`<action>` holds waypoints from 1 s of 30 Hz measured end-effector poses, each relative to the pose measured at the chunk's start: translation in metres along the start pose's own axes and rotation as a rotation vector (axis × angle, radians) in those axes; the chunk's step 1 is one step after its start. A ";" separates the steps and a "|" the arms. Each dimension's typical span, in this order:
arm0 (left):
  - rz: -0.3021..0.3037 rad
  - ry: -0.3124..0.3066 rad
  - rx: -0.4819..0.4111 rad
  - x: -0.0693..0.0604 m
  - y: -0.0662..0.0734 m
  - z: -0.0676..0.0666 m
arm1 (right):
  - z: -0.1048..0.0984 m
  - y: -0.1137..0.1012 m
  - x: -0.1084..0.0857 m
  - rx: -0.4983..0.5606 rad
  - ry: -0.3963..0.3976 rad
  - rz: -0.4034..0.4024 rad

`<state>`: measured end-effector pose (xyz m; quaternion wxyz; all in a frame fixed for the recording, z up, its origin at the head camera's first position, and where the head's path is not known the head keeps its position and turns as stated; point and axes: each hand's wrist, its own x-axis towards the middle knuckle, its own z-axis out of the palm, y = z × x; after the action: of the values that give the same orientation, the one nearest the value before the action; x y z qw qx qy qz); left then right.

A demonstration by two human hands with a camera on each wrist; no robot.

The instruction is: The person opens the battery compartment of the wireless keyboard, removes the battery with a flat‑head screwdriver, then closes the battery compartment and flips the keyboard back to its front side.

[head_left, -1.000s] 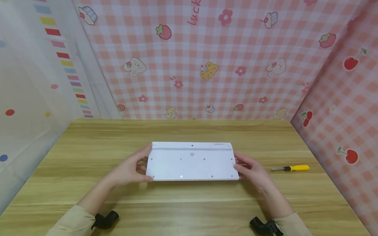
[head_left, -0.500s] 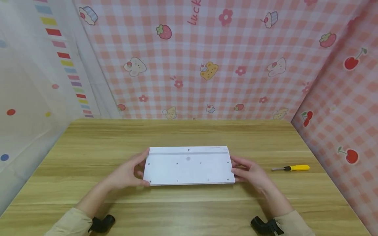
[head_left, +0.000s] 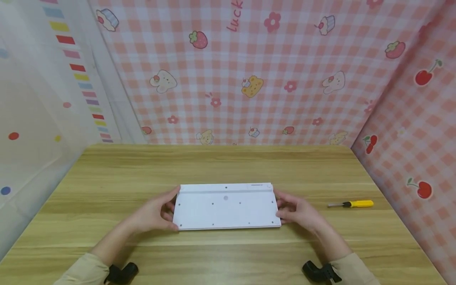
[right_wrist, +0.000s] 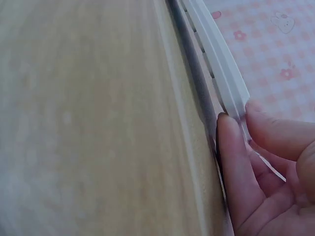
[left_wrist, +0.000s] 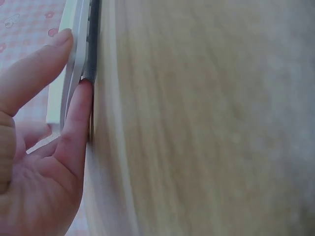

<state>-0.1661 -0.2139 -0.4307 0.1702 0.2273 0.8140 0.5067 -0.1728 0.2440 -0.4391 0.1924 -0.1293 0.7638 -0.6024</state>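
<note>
A white keyboard (head_left: 228,211) lies face down at the middle of the table, its flat back with several small screws turned up. At its left end my left hand (head_left: 156,213) grips it, thumb by the near corner and fingers along the side. The right hand (head_left: 298,209) holds the opposite end the same way. In the left wrist view the edge of the keyboard (left_wrist: 61,93) sits between thumb and fingers, a fingertip beneath it close to the table. The right wrist view shows the keyboard edge (right_wrist: 224,64) pinched likewise, just over the wood. The keys are mostly hidden.
A yellow-handled screwdriver (head_left: 350,204) lies on the wooden table (head_left: 228,253) to the right of my right hand. Pink checked cloth (head_left: 228,71) hangs behind the table and on the right. White dotted cloth (head_left: 35,118) hangs on the left.
Both hands have brought the keyboard nearer to me, slightly left and lower. The screwdriver has not moved.
</note>
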 end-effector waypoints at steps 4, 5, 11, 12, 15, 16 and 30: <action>-0.003 0.002 -0.006 -0.001 -0.001 0.001 | 0.001 -0.001 0.000 -0.062 0.009 0.005; -0.006 0.003 -0.005 -0.001 -0.001 0.001 | 0.001 -0.001 0.000 -0.073 0.011 0.005; -0.023 0.008 0.007 0.000 -0.001 0.001 | 0.002 -0.002 0.000 -0.120 0.017 -0.019; -0.026 0.009 0.008 0.000 -0.001 0.001 | 0.002 -0.002 0.001 -0.124 0.019 -0.023; -0.030 0.011 0.019 0.000 -0.001 0.001 | 0.003 -0.002 0.002 -0.140 0.031 -0.033; -0.030 0.012 0.023 0.000 -0.001 0.001 | 0.004 -0.002 0.002 -0.143 0.034 -0.034; -0.008 0.028 0.116 -0.001 0.001 -0.001 | 0.006 0.002 0.004 -0.282 0.091 -0.088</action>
<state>-0.1654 -0.2145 -0.4290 0.1474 0.2266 0.8451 0.4613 -0.1738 0.2376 -0.4423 0.1111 -0.1608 0.8423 -0.5023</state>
